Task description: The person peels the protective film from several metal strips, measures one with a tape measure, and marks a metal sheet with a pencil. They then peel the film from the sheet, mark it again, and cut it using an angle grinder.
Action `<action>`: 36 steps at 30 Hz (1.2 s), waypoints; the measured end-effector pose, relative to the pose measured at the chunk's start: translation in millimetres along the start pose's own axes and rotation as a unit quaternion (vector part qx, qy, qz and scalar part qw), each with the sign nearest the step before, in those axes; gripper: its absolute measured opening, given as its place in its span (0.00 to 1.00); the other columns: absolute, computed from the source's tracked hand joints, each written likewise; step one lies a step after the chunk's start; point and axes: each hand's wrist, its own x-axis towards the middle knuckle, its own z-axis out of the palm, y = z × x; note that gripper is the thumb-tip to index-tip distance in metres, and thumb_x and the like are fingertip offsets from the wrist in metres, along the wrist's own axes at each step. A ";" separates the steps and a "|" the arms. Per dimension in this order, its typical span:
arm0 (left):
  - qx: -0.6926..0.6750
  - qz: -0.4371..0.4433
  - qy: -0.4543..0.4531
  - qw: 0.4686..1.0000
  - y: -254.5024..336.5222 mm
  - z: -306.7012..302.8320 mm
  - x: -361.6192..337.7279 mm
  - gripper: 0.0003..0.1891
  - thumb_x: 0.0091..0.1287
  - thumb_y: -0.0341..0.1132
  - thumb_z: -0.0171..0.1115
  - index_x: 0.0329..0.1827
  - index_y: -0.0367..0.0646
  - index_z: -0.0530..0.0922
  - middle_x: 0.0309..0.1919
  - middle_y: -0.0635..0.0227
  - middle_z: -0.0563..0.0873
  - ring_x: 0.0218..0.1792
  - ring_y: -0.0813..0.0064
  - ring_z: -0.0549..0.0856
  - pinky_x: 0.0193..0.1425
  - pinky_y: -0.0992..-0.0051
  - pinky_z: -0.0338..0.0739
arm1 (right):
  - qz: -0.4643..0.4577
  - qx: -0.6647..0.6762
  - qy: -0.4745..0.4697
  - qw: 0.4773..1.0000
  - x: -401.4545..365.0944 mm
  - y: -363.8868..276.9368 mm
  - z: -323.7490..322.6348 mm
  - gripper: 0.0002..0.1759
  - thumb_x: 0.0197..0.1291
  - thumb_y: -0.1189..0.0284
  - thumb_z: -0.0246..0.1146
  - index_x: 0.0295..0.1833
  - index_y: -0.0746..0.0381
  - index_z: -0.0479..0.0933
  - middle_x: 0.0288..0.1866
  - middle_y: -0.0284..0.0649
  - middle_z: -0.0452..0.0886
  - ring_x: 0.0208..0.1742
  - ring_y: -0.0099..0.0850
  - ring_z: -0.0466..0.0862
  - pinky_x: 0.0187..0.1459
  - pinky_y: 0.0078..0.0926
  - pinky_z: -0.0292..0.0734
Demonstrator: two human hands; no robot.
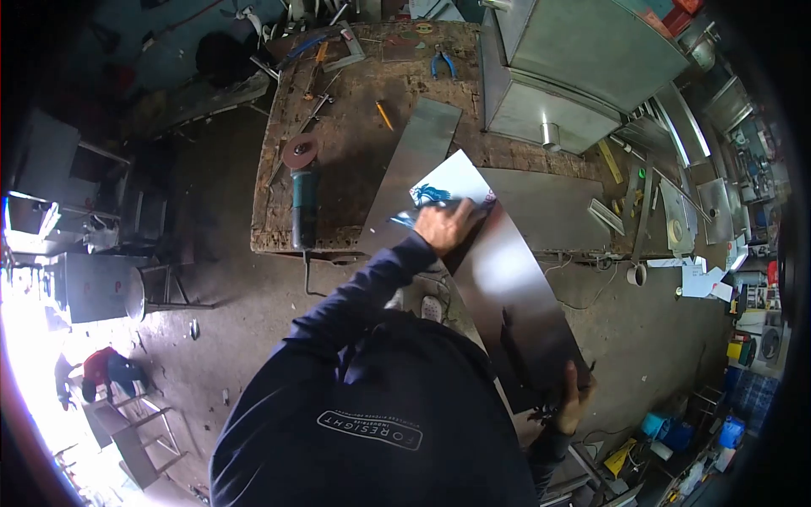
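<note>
A long, shiny metal sheet (524,287) slants from the bench edge down to my right side. Its far end carries a white patch with a blue palm-like print (432,194), which looks like thin film. My left hand (448,226) lies over that end with its fingers curled and pinched. A small bluish-white flap (404,219) sticks out beside it. Exactly what the fingertips grip is partly hidden. My right hand (577,397) grips the near end of the sheet by its edge, with most of its fingers out of sight.
On the worn wooden bench (355,110) lie an angle grinder (304,198), blue pliers (442,64), a yellow marker (384,115) and flat metal strips (422,135). A large metal box (583,59) stands at the back right. Another person (114,372) bends at the far left.
</note>
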 end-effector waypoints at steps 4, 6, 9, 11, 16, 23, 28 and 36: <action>0.123 0.066 0.013 0.990 -68.7 -24.6 -2.0 0.15 0.61 0.45 0.71 0.39 0.47 0.77 0.15 0.69 0.80 0.14 0.71 0.82 0.16 0.72 0.76 | 0.076 0.018 0.013 0.997 -3.1 6.1 -36.9 0.20 0.59 0.64 0.70 0.48 0.69 0.75 0.43 0.40 0.79 0.40 0.27 0.78 0.42 0.25 0.74; 0.095 0.100 0.018 0.990 -89.7 -54.9 11.2 0.13 0.65 0.47 0.66 0.36 0.47 0.76 0.16 0.68 0.81 0.15 0.70 0.81 0.15 0.69 0.75 | 0.110 0.017 0.024 0.993 -5.7 -4.9 -41.7 0.22 0.58 0.63 0.71 0.48 0.69 0.75 0.43 0.40 0.80 0.40 0.27 0.79 0.43 0.26 0.74; 0.160 0.120 -0.004 0.980 -134.1 -87.4 10.1 0.14 0.65 0.48 0.66 0.35 0.48 0.76 0.15 0.69 0.80 0.15 0.71 0.82 0.15 0.70 0.75 | 0.093 0.022 -0.020 0.995 -3.9 -7.3 -46.9 0.24 0.56 0.62 0.73 0.48 0.69 0.75 0.42 0.40 0.80 0.39 0.27 0.79 0.43 0.26 0.74; 0.220 0.113 -0.007 0.969 -155.9 -115.5 11.4 0.15 0.64 0.49 0.66 0.36 0.49 0.76 0.15 0.69 0.80 0.15 0.70 0.82 0.15 0.70 0.75 | 0.069 0.015 -0.017 0.997 0.1 -5.2 -50.4 0.25 0.55 0.61 0.73 0.48 0.68 0.75 0.43 0.40 0.79 0.39 0.27 0.78 0.43 0.25 0.73; 0.276 0.051 0.018 0.960 -202.3 -186.0 8.2 0.15 0.62 0.50 0.68 0.38 0.51 0.76 0.21 0.68 0.84 0.18 0.67 0.85 0.18 0.67 0.77 | 0.047 0.038 -0.075 0.995 16.6 5.1 -52.1 0.26 0.55 0.60 0.73 0.49 0.69 0.75 0.45 0.40 0.79 0.43 0.28 0.78 0.47 0.27 0.72; 0.476 -0.385 0.104 0.784 -281.4 -330.2 -80.3 0.16 0.71 0.52 0.54 0.37 0.48 0.75 0.24 0.58 0.85 0.30 0.51 0.86 0.35 0.52 0.79 | -0.041 0.069 -0.117 0.990 83.4 50.7 -72.3 0.36 0.60 0.53 0.67 0.64 0.68 0.70 0.55 0.45 0.80 0.52 0.31 0.80 0.54 0.30 0.74; 0.376 -0.389 0.288 0.790 -218.7 -381.2 -143.8 0.19 0.71 0.50 0.58 0.33 0.42 0.76 0.22 0.54 0.82 0.26 0.53 0.84 0.30 0.58 0.75 | 0.058 0.095 -0.159 0.981 136.3 115.3 -24.9 0.31 0.68 0.55 0.58 0.67 0.66 0.68 0.63 0.47 0.75 0.60 0.33 0.78 0.63 0.32 0.73; 0.103 -0.400 0.354 0.839 -96.4 -304.2 -161.8 0.14 0.72 0.37 0.61 0.30 0.37 0.76 0.20 0.74 0.72 0.25 0.85 0.66 0.28 0.79 0.64 | 0.146 0.420 -0.328 0.833 120.8 67.9 298.6 0.24 0.69 0.54 0.58 0.59 0.62 0.74 0.54 0.39 0.82 0.48 0.32 0.83 0.44 0.28 0.83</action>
